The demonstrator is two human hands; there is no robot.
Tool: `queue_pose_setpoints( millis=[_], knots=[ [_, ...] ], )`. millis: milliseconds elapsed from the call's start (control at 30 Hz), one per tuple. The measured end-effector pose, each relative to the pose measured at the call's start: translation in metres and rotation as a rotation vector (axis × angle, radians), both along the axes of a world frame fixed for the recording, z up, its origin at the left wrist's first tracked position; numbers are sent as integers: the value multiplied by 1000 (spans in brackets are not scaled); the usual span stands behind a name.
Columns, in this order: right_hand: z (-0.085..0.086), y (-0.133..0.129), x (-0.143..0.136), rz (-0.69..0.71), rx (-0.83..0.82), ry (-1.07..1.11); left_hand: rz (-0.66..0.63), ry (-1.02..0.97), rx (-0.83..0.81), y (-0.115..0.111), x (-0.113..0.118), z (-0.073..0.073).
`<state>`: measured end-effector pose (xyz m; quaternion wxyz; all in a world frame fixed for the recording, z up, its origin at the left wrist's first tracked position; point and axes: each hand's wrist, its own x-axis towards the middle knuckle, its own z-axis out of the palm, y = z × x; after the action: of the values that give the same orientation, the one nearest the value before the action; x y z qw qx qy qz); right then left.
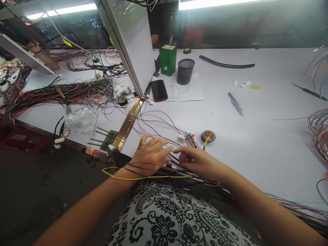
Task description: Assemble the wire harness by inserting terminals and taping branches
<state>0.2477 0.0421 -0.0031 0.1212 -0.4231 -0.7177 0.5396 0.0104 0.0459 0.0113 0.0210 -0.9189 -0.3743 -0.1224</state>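
Observation:
My left hand (151, 155) lies palm down over thin wires at the table's front edge, its fingers apart. Just to its right, my right hand (193, 159) is bent over the black cable bundle (176, 168), thumb and forefinger curled close together; what they hold, if anything, is too small to name. A yellow wire (143, 178) loops across my left wrist. Beyond the hands lie a white connector (181, 137) and a cluster of small connectors (190, 134) on coloured wires. A round black roll (208, 136) with yellow wires on it sits to their right.
Behind stand a green box (168, 60) and a black mesh cup (185, 71), near a phone (159, 90) on paper. A metal rail (129, 123) and upright panel divide off the left table, piled with wires (64, 92). Coiled wires (319, 133) lie at right.

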Motion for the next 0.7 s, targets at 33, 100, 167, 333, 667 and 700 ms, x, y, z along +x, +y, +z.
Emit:
queue_pose_setpoints(
  millis=[33,100,167,333,667,700],
  knots=[
    [1,-2,2,2,-17,39,-37,-9,-34,0,4,1],
    [1,-4,8,12,-83,98,-115,-25,-104,1,10,2],
    [1,-5,13,5,-145,118,-167,-39,-154,0,12,2],
    [-2,0,8,-53,-6,-126,-254,-22,-104,-8,11,5],
    [6,-1,14,-6,-36,-47,-281,-10,74,-27,6,19],
    [8,-2,21,-20,-72,23,-259,-6,69,-27,4,17]
  ],
)
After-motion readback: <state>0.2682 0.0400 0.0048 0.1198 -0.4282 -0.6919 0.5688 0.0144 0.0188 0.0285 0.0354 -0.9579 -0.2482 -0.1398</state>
